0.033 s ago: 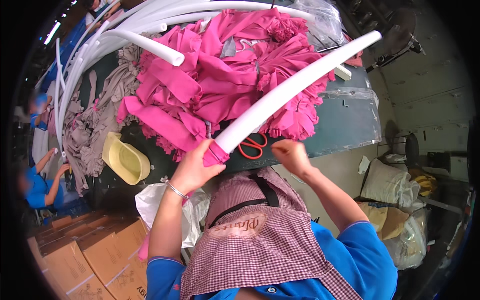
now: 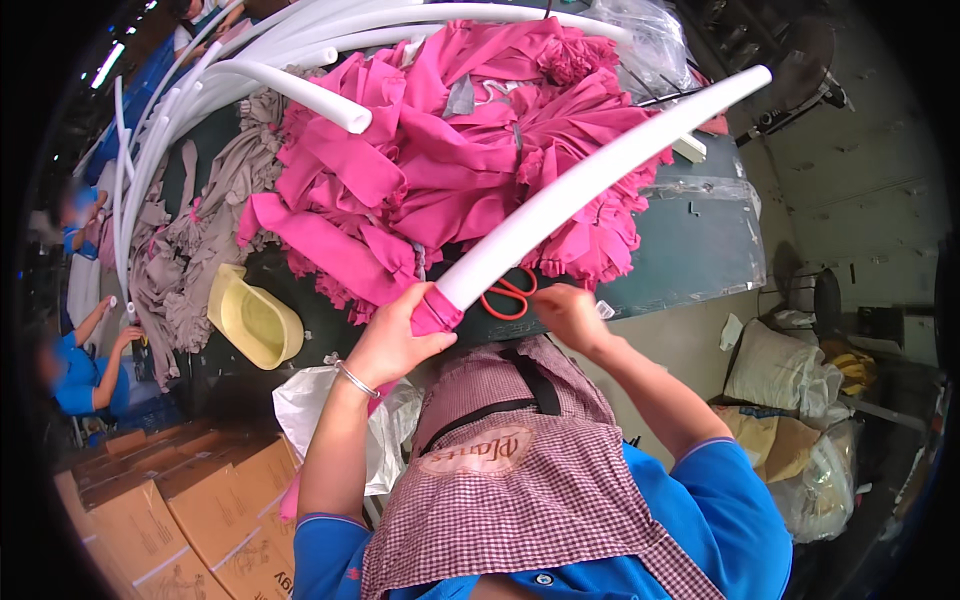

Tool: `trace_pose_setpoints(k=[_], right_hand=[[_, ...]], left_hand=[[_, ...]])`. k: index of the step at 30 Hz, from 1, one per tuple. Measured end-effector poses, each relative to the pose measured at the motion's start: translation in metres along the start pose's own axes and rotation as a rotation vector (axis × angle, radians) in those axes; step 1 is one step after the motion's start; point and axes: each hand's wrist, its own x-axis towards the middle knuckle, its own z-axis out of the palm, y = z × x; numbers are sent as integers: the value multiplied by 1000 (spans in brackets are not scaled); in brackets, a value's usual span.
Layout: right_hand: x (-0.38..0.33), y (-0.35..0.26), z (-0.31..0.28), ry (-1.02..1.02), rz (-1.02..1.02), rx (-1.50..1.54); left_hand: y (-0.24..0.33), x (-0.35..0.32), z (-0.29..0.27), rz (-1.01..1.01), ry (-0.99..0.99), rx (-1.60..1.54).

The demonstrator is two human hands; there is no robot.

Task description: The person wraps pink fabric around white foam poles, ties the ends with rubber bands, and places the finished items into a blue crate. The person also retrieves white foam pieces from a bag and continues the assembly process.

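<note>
A long white foam tube slants up to the right across the pile. Its lower end sits inside a pink fabric sleeve, and my left hand is closed around the two there. The rest of the sleeve hangs down below that wrist. My right hand is by the table's front edge, its fingers curled together; whether anything is pinched in them is hidden. Just left of its fingertips lies a pair of scissors with red handles, the blades out of sight. Behind them spreads a heap of pink fabric sleeves.
Left of the heap lie grey fabric sleeves and a yellow plastic tub. More white foam tubes arch across the back. Cardboard boxes stand lower left, filled sacks at right. Other people work at far left.
My right hand has moved slightly left and down, closer to the red scissor handles. The left hand keeps its hold on the sleeve and tube.
</note>
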Motion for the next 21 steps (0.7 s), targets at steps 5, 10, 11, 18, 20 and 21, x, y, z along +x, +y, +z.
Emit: trace_pose_setpoints(k=[5, 10, 11, 18, 20, 21], right_hand=[[31, 41, 96, -180, 75, -579], [45, 28, 79, -490, 290, -475], [39, 28, 67, -509, 388, -376], [-29, -8, -23, -318, 566, 414], [-27, -34, -39, -346, 489, 381], [-25, -36, -43, -413, 483, 363]], left_hand=[[13, 12, -5, -26, -108, -98], [10, 22, -4, 3, -70, -140], [19, 26, -10, -121, -105, -228], [-15, 53, -4, -170, -120, -628], [-1, 52, -8, -233, -184, -808], [-6, 56, -6, -265, -205, -817]])
